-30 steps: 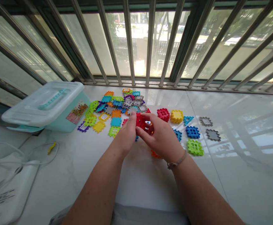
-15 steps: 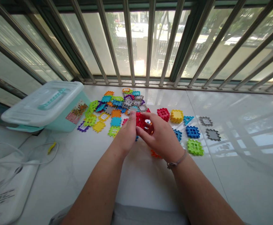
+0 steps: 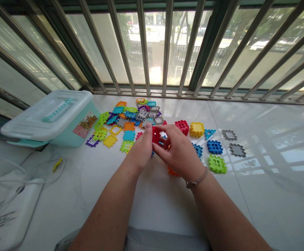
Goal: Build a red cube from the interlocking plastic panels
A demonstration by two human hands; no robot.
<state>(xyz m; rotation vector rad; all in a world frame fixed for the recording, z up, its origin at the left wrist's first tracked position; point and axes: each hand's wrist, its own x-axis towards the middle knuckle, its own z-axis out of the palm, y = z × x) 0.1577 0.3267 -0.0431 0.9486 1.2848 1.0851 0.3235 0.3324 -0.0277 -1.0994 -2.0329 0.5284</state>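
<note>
Both my hands meet over a red interlocking block piece [image 3: 157, 136] above the white marble sill. My left hand [image 3: 140, 150] grips its left side, fingers closed round it. My right hand [image 3: 179, 151] pinches it from the right, thumb and fingers curled on it. An orange piece [image 3: 172, 172] peeks out under my right hand. Just beyond lie a red cube [image 3: 182, 127], a yellow cube [image 3: 196, 129], a teal triangle [image 3: 209, 133], a blue tile [image 3: 214, 147] and a green tile [image 3: 217, 164].
A pile of coloured tiles [image 3: 127, 120] spreads behind my hands. A mint storage box with a clear lid [image 3: 52, 116] stands at the left. A white power strip with cables [image 3: 9, 205] lies at the near left. Two grey tiles [image 3: 233, 143] sit right. Window bars [image 3: 167, 48] close the far edge.
My right-hand fingers have shifted slightly on the red piece, turning it a little. Both arms stay in the same place.
</note>
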